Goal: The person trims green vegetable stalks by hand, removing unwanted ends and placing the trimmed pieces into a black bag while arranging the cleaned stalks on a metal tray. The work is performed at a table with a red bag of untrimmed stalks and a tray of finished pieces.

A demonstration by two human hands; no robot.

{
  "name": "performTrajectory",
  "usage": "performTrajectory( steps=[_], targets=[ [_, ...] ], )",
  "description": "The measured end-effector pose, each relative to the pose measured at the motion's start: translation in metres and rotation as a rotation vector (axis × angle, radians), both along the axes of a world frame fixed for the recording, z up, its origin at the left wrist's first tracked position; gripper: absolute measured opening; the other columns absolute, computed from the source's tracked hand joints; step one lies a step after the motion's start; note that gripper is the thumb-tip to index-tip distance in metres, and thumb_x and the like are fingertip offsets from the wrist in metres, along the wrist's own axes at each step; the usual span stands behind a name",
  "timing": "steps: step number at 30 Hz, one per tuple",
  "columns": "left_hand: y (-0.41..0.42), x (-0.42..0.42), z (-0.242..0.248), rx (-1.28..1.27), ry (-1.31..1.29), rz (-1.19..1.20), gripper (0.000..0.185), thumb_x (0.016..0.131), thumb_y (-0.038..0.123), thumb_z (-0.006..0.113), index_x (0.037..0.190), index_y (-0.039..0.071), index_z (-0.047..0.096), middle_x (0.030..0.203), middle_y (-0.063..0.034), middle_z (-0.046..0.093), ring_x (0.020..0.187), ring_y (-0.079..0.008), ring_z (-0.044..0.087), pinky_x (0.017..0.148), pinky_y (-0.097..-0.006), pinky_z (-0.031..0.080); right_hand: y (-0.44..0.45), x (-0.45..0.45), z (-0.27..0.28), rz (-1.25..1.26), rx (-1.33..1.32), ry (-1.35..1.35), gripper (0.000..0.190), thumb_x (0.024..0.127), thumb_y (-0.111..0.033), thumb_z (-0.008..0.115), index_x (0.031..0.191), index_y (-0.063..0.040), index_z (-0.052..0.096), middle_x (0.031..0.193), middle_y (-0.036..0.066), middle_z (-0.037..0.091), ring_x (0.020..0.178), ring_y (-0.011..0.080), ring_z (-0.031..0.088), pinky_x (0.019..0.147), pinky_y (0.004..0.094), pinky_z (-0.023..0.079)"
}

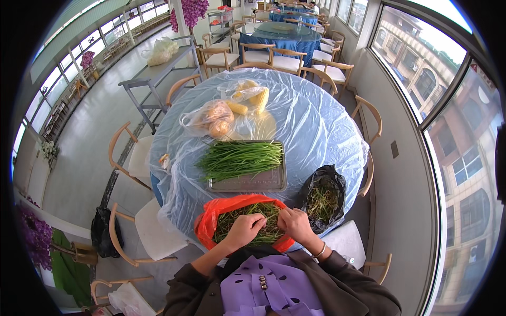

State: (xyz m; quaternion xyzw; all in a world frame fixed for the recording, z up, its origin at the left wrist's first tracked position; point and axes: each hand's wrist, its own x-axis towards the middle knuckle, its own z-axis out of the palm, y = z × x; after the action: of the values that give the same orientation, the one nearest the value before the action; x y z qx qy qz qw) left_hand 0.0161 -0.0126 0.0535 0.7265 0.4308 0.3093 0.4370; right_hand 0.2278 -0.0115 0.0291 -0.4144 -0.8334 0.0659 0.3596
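Both hands work over a red plastic bag (211,209) full of unsorted chives (237,213) at the near table edge. My left hand (245,231) pinches a thin pale chive stalk (271,216) between thumb and fingers. At the other end of it, my right hand (295,226) is closed with its fingers curled. Just beyond lies a metal tray (253,185) with a neat pile of long green chives (245,158), its left ends hanging over the rim. To the right of my right hand, a black plastic bag (336,189) stands open with yellowed scraps (322,203) inside.
Thin clear plastic covers the round table (316,130). Corn cobs (259,100) and a bag of round, light-brown produce (217,114) lie beyond the tray. Wooden chairs (150,158) surround the table. A grey cart (158,67) stands back left, and a windowed wall (395,177) runs along the right.
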Motion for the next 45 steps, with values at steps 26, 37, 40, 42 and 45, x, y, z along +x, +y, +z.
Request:
performTrajectory(
  steps=[26, 37, 40, 42, 45],
  targets=[
    [0.075, -0.032, 0.038, -0.514, -0.946, 0.182, 0.023, 0.104, 0.027, 0.048, 0.096, 0.007, 0.056, 0.062, 0.0093, 0.033, 0.051, -0.0015, 0.027, 0.045, -0.0190, 0.020, 0.044, 0.169, -0.176, -0.984, -0.377, -0.250, 0.036, 0.093, -0.025, 0.061, 0.122, -0.004, 0.062, 0.101, 0.017, 0.067, 0.092, 0.0355, 0.067, 0.073, 0.0437, 0.052],
    [0.138, -0.046, 0.060, -0.760, -1.369, -0.015, 0.020, 0.105, 0.013, 0.041, 0.091, 0.002, 0.051, 0.061, 0.0057, 0.033, 0.048, -0.0044, 0.026, 0.041, -0.0189, 0.020, 0.042, -0.017, 0.011, 0.275, -0.992, 0.953, 0.058, 0.108, -0.039, 0.027, 0.139, 0.006, 0.046, 0.135, 0.017, 0.057, 0.124, 0.0253, 0.055, 0.108, 0.0379, 0.040],
    [0.154, -0.049, 0.051, -0.860, -1.457, 0.016, 0.017, 0.104, 0.009, 0.039, 0.094, 0.000, 0.049, 0.061, 0.0033, 0.032, 0.047, -0.0059, 0.027, 0.039, -0.0205, 0.021, 0.034, -0.048, 0.017, 0.543, -1.309, 1.090, 0.076, 0.104, -0.054, 0.022, 0.143, 0.008, 0.038, 0.141, 0.023, 0.049, 0.129, 0.0286, 0.051, 0.111, 0.0410, 0.036],
    [0.161, -0.054, 0.046, -0.907, -1.486, 0.075, 0.016, 0.104, 0.007, 0.038, 0.094, -0.001, 0.048, 0.060, 0.0023, 0.031, 0.046, -0.0070, 0.026, 0.038, -0.0213, 0.021, 0.029, -0.052, 0.016, 0.655, -1.535, 1.160, 0.084, 0.101, -0.062, 0.019, 0.145, 0.008, 0.034, 0.144, 0.025, 0.046, 0.129, 0.0315, 0.050, 0.111, 0.0429, 0.036],
    [0.169, -0.067, 0.032, -0.943, -1.466, 0.270, 0.017, 0.104, 0.008, 0.038, 0.094, -0.001, 0.048, 0.059, 0.0025, 0.031, 0.045, -0.0070, 0.026, 0.038, -0.0211, 0.020, 0.017, -0.052, 0.014, 0.763, -1.730, 1.275, 0.092, 0.097, -0.069, 0.017, 0.146, 0.008, 0.032, 0.144, 0.026, 0.045, 0.129, 0.0338, 0.050, 0.110, 0.0441, 0.038]
  ],
)
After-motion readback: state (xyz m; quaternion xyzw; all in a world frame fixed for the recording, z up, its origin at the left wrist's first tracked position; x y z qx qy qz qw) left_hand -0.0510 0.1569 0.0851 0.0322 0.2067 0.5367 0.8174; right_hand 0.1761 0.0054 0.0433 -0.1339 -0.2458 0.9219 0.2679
